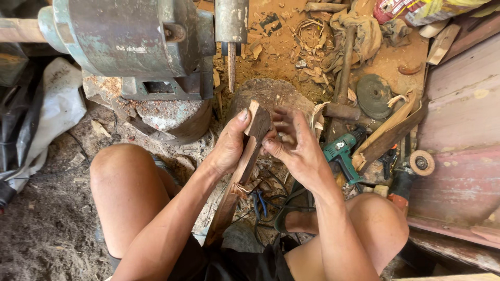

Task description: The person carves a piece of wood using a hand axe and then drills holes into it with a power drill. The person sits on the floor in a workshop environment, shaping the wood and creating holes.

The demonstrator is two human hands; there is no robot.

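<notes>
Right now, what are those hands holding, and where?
The left hand grips a long, dark brown wooden stick near its upper end. The right hand's fingers touch that same end.

Both bare forearms reach forward from the bottom of the view, between the raised bare knees, and meet at the middle. The left hand is curled closed, thumb pointing up, knuckles turned outward to the left. The right hand sits just beside it, palm facing left, fingers loosely spread and bent, thumb tip pressed toward the left hand.
</notes>
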